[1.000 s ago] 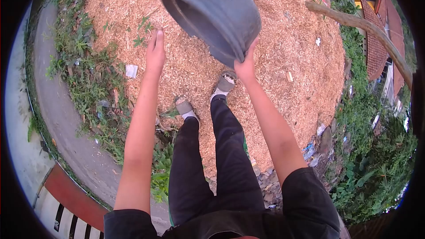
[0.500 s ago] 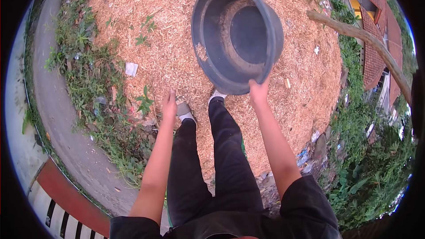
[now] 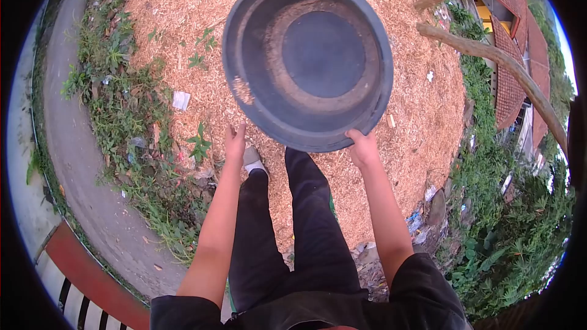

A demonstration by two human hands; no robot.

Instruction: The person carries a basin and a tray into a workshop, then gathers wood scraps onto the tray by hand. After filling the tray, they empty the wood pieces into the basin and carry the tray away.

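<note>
A large dark round tub (image 3: 324, 55) is held up over a ground of wood shavings (image 3: 183, 18), its open side facing me. A few shavings cling to its inner left wall. My right hand (image 3: 363, 146) grips the tub's lower right rim, thumb on the inside. My left hand (image 3: 235, 140) is below the tub's lower left edge, apart from it, holding nothing, with its fingers apart.
Green weeds (image 3: 147, 146) and a grey path (image 3: 85, 128) run along the left. Bare branches (image 3: 501, 58), tiled roofs (image 3: 510, 85) and bushes (image 3: 520, 238) lie on the right. Litter (image 3: 416, 223) lies near the right edge of the shavings.
The tub has swung left and nearer, its inside now facing me more fully. My right hand has moved slightly down with it. My left hand has barely moved.
</note>
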